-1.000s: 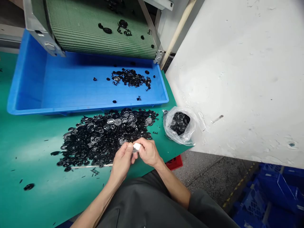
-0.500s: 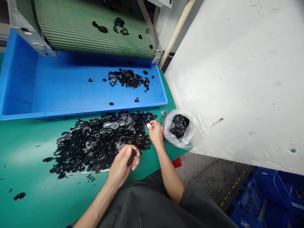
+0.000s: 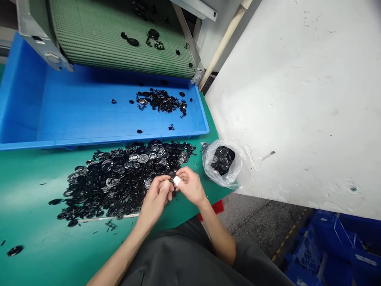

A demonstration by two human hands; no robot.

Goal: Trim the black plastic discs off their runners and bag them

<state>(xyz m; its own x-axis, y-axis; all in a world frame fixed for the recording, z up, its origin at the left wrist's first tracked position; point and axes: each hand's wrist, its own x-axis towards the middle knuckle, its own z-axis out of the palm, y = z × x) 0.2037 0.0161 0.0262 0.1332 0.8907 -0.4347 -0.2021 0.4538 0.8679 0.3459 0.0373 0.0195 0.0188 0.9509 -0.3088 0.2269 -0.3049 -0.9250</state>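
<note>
- At far left, on the smooth green surface (image 3: pixel 29 182), a lone flat black plastic disc (image 3: pixel 14 250), well apart from everything else.
- Behind, a long shallow blue plastic tray (image 3: pixel 74 119), with a loose cluster of black plastic parts (image 3: pixel 162 101) toward its right end.
- Hanging over the tray's back, partly blocking the view into it, a green ribbed conveyor belt (image 3: pixel 98 45), sprinkled with a few black pieces (image 3: pixel 153 35).
- In front of the tray, spread wide, a heap of glossy black round plastic parts (image 3: pixel 116 174); just before it, thin black plastic scraps (image 3: pixel 110 225).
- At the heap's near right edge, covering some of it, the bare left hand (image 3: pixel 156 196), fingers curled in and pinched on a small dark plastic piece (image 3: pixel 172 175), mostly hidden.
- Meeting it from the other side, the bare right hand (image 3: pixel 192 186), thumb wrapped in white (image 3: pixel 177 181), fingertips clamped on the same piece.
- Below the surface's edge, partly hidden, a red plastic container (image 3: pixel 218 207).
- Just beside the right hand, open-mouthed, a clear plastic bag (image 3: pixel 238 165) of black discs (image 3: pixel 222 159).
- Right of the bag, closing off that side, a large scuffed white panel (image 3: pixel 297 103).
- At lower far right, blue plastic crates (image 3: pixel 336 242).
</note>
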